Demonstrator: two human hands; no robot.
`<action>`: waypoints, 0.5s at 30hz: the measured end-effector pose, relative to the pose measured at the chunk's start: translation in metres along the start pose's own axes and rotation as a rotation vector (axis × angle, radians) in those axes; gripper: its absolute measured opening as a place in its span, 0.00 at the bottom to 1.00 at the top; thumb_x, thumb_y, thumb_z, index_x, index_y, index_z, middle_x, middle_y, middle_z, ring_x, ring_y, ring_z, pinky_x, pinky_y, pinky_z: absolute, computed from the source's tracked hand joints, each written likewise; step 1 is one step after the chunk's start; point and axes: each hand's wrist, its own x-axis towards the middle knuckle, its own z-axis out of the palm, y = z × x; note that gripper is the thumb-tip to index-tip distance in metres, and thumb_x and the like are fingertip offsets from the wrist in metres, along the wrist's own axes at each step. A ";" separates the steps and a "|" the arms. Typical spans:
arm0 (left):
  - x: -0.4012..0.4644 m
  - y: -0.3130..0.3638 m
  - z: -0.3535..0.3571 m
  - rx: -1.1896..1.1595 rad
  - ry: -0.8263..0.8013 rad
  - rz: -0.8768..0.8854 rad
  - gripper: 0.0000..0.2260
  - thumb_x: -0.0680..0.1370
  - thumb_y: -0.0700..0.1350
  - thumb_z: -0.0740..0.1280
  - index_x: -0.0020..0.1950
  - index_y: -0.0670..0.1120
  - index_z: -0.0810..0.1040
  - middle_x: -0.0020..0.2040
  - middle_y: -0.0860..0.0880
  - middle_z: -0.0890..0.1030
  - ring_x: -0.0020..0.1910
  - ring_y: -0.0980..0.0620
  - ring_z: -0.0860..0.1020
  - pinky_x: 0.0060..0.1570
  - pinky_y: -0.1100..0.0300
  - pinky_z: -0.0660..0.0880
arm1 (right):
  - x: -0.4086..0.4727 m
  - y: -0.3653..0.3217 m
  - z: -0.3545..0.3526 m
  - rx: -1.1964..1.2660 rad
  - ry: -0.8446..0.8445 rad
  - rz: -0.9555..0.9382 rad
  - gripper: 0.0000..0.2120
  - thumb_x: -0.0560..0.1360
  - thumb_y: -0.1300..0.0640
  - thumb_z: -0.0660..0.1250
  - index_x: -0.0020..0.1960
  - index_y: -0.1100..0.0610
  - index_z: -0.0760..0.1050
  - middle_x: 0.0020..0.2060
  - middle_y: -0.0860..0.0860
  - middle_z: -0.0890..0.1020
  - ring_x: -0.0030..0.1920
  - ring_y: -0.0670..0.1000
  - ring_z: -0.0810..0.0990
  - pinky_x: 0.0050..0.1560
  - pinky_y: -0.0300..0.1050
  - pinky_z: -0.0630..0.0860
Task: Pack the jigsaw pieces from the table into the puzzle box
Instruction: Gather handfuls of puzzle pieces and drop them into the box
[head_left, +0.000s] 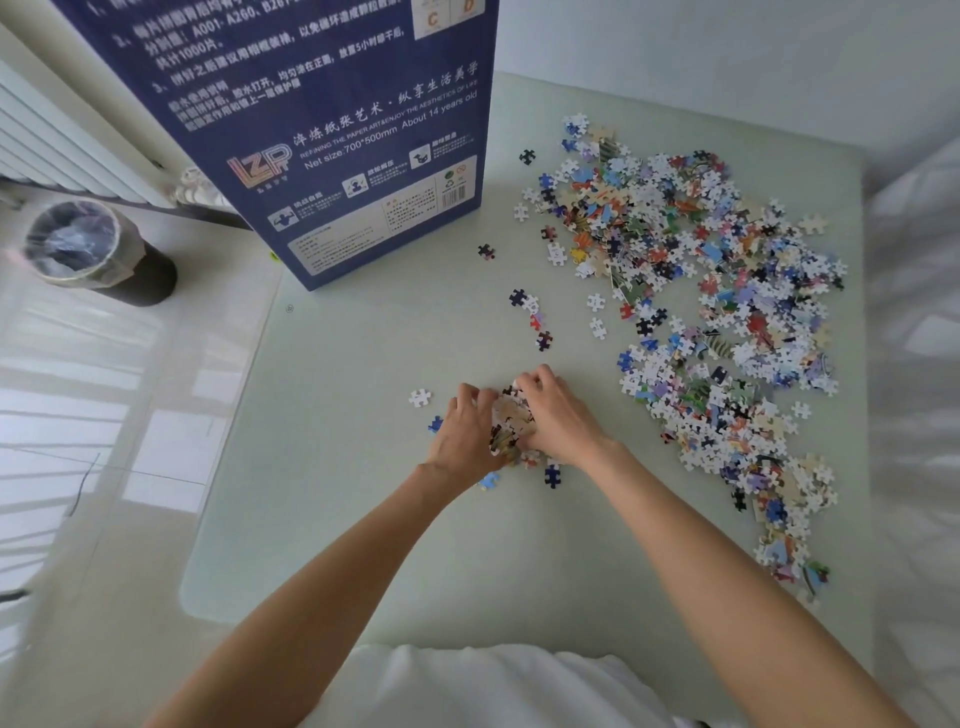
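A tall dark blue puzzle box (332, 130) with white print stands upright at the table's far left. A wide heap of loose jigsaw pieces (717, 322) covers the right side of the pale table (363, 519). At the table's middle, my left hand (465, 431) and my right hand (558, 415) are cupped together around a small bunch of jigsaw pieces (511, 421), pressing it from both sides. A few stray pieces lie around the hands, such as a white one (420, 398) and a dark blue one (552, 476).
More single pieces (530, 312) lie scattered between the box and my hands. On the floor to the left stands a black bin (98, 254) lined with clear plastic. A white radiator (67, 140) runs along the left wall. White fabric (919, 364) borders the table's right edge.
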 end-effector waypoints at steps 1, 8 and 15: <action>0.000 0.001 0.000 -0.024 -0.003 -0.010 0.36 0.68 0.51 0.75 0.70 0.44 0.61 0.63 0.42 0.64 0.61 0.44 0.68 0.61 0.58 0.66 | -0.001 0.000 0.002 0.026 0.011 0.018 0.26 0.67 0.63 0.73 0.60 0.59 0.64 0.55 0.56 0.67 0.50 0.55 0.72 0.39 0.41 0.66; 0.002 0.003 -0.003 -0.085 -0.033 -0.053 0.34 0.67 0.48 0.77 0.67 0.44 0.65 0.59 0.42 0.69 0.57 0.44 0.72 0.55 0.56 0.69 | -0.008 -0.001 0.007 0.139 0.032 0.049 0.26 0.67 0.61 0.72 0.62 0.57 0.65 0.55 0.54 0.73 0.52 0.56 0.74 0.43 0.46 0.71; 0.004 0.003 -0.003 -0.064 -0.046 -0.055 0.32 0.68 0.48 0.75 0.68 0.46 0.65 0.57 0.42 0.72 0.58 0.45 0.70 0.56 0.56 0.69 | -0.012 0.007 0.004 0.288 0.035 0.040 0.18 0.69 0.61 0.72 0.56 0.58 0.73 0.50 0.51 0.76 0.48 0.53 0.75 0.42 0.43 0.67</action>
